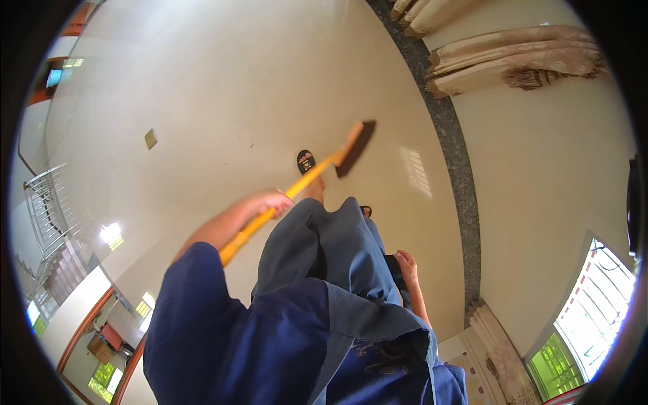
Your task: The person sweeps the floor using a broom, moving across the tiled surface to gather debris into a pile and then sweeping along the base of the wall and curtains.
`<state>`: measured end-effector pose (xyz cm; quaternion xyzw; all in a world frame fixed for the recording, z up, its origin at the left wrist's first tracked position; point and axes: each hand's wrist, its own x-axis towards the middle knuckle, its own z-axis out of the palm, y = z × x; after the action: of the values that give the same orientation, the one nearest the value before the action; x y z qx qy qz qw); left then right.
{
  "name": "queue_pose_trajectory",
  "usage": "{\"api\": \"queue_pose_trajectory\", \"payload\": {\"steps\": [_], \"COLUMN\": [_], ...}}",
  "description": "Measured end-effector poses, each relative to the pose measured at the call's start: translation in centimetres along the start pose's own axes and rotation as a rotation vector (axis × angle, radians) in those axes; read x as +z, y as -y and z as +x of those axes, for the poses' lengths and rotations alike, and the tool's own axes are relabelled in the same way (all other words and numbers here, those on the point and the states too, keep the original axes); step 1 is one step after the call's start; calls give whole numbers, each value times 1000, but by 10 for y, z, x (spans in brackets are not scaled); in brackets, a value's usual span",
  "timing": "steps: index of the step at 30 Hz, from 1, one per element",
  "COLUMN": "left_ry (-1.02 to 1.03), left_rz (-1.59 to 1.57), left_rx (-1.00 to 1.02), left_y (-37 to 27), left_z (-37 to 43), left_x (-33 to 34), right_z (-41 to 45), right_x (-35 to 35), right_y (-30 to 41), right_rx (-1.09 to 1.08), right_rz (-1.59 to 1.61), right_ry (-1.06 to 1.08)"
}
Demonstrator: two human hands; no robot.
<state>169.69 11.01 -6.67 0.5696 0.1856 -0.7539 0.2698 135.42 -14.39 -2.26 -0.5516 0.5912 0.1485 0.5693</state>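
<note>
My left hand is closed around the yellow handle of a broom, partway along its length. The handle's upper end goes out of sight behind my sleeve. Out ahead and to the right, the broom head with its dark bristles is at the floor, slightly blurred. Beside my right thigh, my right hand grips a black object; my clothing hides part of it, so its kind cannot be told. My feet, in black sandals, stand on the tiled floor just behind the broom head.
A dark stone border runs along the wall at right, below tied beige curtains. A small brass-coloured square plate lies in the pale floor. Far left are a metal stair railing and a doorway with a cardboard box.
</note>
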Motion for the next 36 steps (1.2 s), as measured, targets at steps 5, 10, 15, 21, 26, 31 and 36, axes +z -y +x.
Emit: {"api": "queue_pose_trajectory", "payload": {"steps": [5, 10, 15, 21, 26, 31, 36], "left_ry": [-283, -476, -288, 175, 140, 164, 190], "left_rz": [12, 49, -60, 135, 110, 411, 158], "left_rx": [49, 119, 233, -8, 126, -27, 139], "left_y": [-44, -68, -43, -23, 7, -5, 9], "left_z": [-54, -61, -94, -64, 37, 82, 72], "left_x": [-100, -108, -36, 58, 170, 244, 200], "right_z": [5, 4, 5, 21, 17, -1, -20], "right_x": [33, 41, 38, 9, -33, -81, -119], "right_y": [17, 40, 25, -22, -45, -77, -158], "right_rx": [-134, -44, -129, -139, 7, 55, 135], "right_rz": [-154, 65, 123, -68, 196, 317, 347], "right_ry": [60, 68, 15, 4, -21, -153, -214]}}
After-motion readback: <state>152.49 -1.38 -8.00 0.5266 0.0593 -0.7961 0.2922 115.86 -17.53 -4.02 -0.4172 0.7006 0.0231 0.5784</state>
